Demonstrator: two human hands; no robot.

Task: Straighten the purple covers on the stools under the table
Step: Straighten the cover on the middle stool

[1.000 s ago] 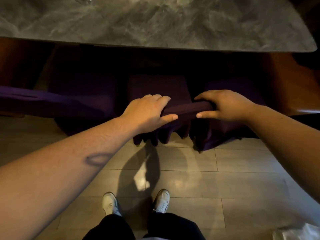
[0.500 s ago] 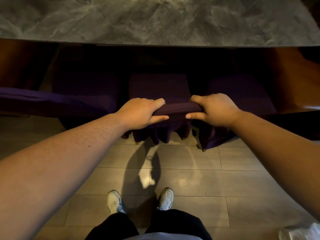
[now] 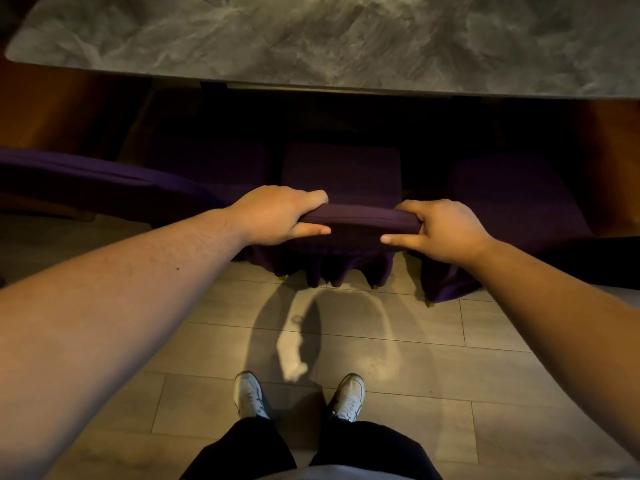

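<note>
Left hand [image 3: 277, 216] and right hand [image 3: 440, 230] both curled closed, thumbs pointing inward, bare forearms outstretched

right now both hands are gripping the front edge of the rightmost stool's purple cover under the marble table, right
Not quite. In the head view the left hand and right hand grip the front edge of the middle stool's purple cover, not the rightmost stool's. The rest holds: both hands are on it, under the marble table.
</note>
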